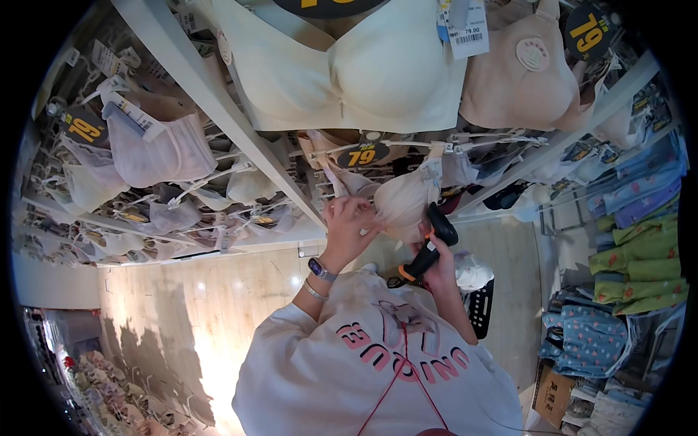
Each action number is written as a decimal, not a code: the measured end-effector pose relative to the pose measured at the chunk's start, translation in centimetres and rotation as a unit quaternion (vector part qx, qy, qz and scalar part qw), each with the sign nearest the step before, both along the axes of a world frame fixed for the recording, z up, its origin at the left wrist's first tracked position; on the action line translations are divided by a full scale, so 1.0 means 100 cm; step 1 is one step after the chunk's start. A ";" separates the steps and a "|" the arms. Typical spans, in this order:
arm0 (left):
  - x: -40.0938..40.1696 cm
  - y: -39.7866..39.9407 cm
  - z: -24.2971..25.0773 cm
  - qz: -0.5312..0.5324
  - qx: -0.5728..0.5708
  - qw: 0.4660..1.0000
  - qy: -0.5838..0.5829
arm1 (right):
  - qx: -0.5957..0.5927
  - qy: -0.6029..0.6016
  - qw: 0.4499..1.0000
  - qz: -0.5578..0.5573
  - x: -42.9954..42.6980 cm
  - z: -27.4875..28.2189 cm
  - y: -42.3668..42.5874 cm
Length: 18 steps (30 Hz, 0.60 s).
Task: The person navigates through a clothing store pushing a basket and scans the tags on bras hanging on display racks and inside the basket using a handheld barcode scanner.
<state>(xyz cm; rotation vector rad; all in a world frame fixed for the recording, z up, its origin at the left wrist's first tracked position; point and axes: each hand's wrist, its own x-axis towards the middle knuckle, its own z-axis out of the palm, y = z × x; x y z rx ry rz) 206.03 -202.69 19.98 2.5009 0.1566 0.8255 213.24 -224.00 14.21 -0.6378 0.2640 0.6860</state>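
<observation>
In front of me a pale beige bra [401,204] hangs from a rack with a white tag on its strap side. My left hand [349,223], wearing a smartwatch [322,268] and a bracelet, pinches the bra's left edge between thumb and fingers. A black and orange handheld barcode scanner [422,261] is in my right hand [440,264], its head pointing up beside the bra's right side. Some right-hand fingers are hidden behind the scanner; whether they also touch the bra is unclear.
Above hang a large cream bra [349,71] and a beige bra [518,82]. White rack posts [218,103] slant between rows of bras. A black basket [482,308] with a white bundle [473,271] stands on the floor. Folded clothes [643,256] and a cardboard box [552,395] are at right.
</observation>
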 end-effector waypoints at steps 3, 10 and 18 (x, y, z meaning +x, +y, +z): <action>0.002 0.002 0.005 -0.049 0.024 0.998 0.017 | -0.001 0.002 1.000 -0.003 0.001 0.002 0.000; 0.004 -0.002 0.011 -0.037 0.146 0.975 0.162 | 0.040 0.019 0.999 0.014 -0.002 -0.003 0.005; 0.016 -0.001 -0.004 -0.002 0.214 0.931 0.294 | 0.006 0.008 1.000 0.027 -0.007 -0.001 0.007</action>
